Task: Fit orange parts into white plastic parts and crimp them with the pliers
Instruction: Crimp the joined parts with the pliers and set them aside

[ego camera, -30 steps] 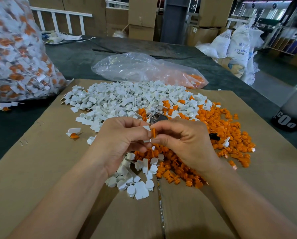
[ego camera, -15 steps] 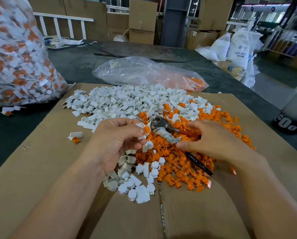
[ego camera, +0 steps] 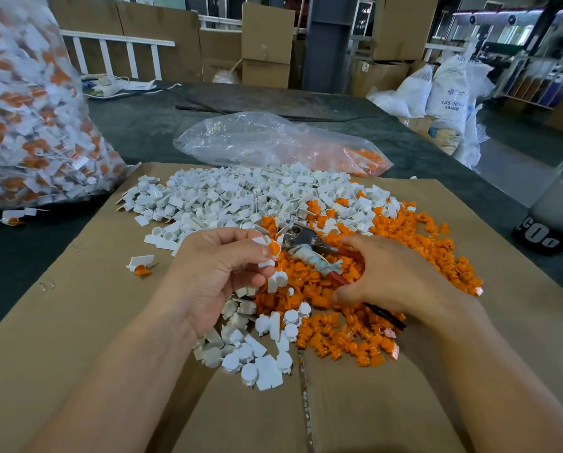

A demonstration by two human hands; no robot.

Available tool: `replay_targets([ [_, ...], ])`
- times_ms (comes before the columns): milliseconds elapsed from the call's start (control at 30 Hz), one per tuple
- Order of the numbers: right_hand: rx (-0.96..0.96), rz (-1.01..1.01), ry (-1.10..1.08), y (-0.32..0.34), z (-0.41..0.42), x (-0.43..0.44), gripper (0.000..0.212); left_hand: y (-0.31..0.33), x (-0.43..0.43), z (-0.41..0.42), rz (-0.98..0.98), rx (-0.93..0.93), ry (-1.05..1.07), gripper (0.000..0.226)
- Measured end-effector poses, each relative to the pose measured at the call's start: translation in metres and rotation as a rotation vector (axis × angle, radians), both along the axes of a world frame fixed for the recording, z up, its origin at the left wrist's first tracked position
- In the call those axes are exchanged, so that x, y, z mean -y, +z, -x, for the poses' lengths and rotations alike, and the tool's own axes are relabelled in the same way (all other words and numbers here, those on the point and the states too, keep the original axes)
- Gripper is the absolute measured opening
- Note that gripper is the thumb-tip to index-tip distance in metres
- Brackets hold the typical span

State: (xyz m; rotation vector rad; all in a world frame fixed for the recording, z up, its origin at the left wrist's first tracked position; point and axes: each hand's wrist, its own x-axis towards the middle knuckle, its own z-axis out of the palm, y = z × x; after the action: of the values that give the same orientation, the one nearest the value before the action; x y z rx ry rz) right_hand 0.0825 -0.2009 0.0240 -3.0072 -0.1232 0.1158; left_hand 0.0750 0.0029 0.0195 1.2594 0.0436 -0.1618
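My left hand (ego camera: 221, 273) pinches a white plastic part with an orange part fitted in it (ego camera: 271, 249), held just left of the pliers' metal jaws. My right hand (ego camera: 391, 276) curls round the handles of the pliers (ego camera: 309, 248), whose jaws point left toward the fitted piece. A wide heap of white parts (ego camera: 241, 197) covers the far side of the cardboard. Orange parts (ego camera: 430, 243) are heaped to the right and under my hands. More white parts (ego camera: 257, 354) lie near the front.
Brown cardboard sheets (ego camera: 77, 322) cover the dark table. A big clear bag of assembled pieces (ego camera: 28, 119) stands at the left. A flat clear bag with orange parts (ego camera: 273, 142) lies behind the heaps. One assembled piece (ego camera: 139, 264) lies loose at the left. A dark bottle (ego camera: 548, 220) stands at the right.
My right hand left the orange part it was pressing into the white part, moved right and took hold of the pliers. My left hand kept the fitted piece almost still.
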Motion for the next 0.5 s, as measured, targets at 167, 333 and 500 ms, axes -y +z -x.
replay_targets([
  [167,0.206,-0.079,-0.034,0.006,0.003,0.007,0.079,-0.002,0.0,-0.001,0.027,0.033,0.016,0.018],
  [333,0.401,-0.243,-0.003,0.014,0.006,0.013,0.063,-0.002,0.002,-0.001,0.083,0.113,0.071,0.014],
  [500,0.594,-0.063,0.029,0.014,0.011,0.008,0.041,-0.004,0.007,0.0,0.138,0.208,0.142,0.014],
])
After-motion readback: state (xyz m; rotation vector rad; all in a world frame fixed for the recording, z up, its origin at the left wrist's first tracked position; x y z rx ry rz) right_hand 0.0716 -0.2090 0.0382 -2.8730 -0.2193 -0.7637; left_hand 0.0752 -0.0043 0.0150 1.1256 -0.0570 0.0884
